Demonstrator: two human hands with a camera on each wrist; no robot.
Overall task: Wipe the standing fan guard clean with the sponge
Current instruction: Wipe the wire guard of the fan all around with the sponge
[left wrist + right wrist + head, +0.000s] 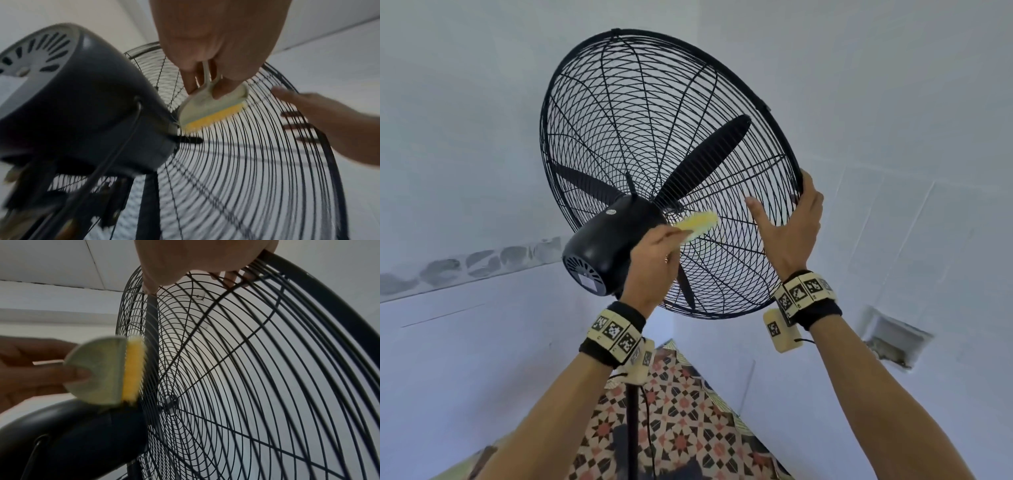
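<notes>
Overhead, left grip [654,260] presses yellow sponge [698,224] on wire fan guard [640,113].
Right grip [789,222] clasps its rim; round black motor housing [602,250] crowds the sponge.

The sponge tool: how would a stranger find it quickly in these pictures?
Find the round black wire fan guard, then the black motor housing behind its centre. Just beside it, the left hand holds the pale plastic holder with a yellow sponge edge against the wires, the only bright thing there.

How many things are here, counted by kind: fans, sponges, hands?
Standing fan: 1
Sponge: 1
Hands: 2, the left hand and the right hand
Total: 4
</notes>
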